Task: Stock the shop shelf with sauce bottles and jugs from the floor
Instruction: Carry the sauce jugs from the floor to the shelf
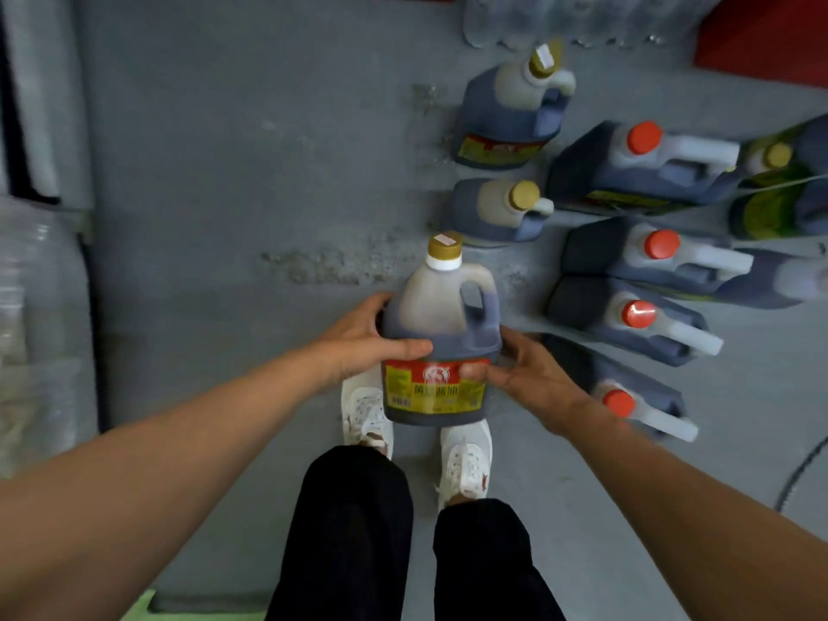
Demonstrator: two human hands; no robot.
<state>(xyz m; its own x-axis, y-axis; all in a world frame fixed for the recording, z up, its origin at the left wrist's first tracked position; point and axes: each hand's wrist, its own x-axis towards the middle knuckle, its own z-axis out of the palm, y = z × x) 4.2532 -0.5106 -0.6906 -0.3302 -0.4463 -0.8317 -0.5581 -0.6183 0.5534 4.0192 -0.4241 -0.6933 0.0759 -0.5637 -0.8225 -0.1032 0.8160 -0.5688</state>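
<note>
Both hands grasp one dark sauce jug (441, 333) between them, upright and raised above the grey floor (224, 172), directly over the person's white shoes (466, 463). The left hand (358, 342) wraps the jug's left flank, fingers curled round behind it and the thumb laid across the front just above the red and yellow label (432, 387). The right hand (533, 378) clasps the opposite side lower down, its thumb pressed onto the label's right edge. The jug's gold cap (444, 245) points away from the person, beyond both hands, and its moulded handle (481, 302) sits on the side nearer the right hand. Beyond the hands and a little to the right, two more gold-capped jugs stand on the floor: a nearer one (497, 212) just past the held jug's cap, and a farther one (511, 114) behind it. To the right of the right hand, a row of larger jugs with red caps (636, 168) stands on the floor, the closest of them (627, 387) just beside the right wrist. Farther right still, near the edge of view, there are bottles with green labels (779, 199). Well off to the left of the left hand, clear plastic-wrapped goods (40, 307) rise along the edge of view; what they are is too blurred to tell. Black trousers (349, 531) fill the view below the arms.
</note>
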